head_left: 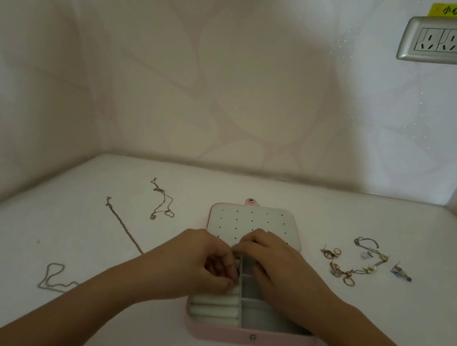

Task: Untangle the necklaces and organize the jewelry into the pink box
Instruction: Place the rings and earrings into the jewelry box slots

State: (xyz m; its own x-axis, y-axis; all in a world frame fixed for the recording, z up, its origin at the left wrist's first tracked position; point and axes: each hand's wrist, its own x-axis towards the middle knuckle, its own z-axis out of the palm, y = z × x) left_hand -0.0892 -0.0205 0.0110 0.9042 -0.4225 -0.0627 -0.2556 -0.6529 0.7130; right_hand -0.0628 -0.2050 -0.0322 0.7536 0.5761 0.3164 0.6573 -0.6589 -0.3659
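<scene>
While the left hand (pixel 202 260) and right hand (pixel 276 264) curl over the pink box (pixel 250 338), I cannot tell if the hands hold anything.

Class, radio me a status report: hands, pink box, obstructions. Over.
Left hand and right hand curled over open pink box; grip unclear. Necklaces and jewelry pile outside it. Nothing blocking.

left hand (pixel 202 260), right hand (pixel 274 258) hide pink box (pixel 250 338) middle; grasp unclear
</scene>
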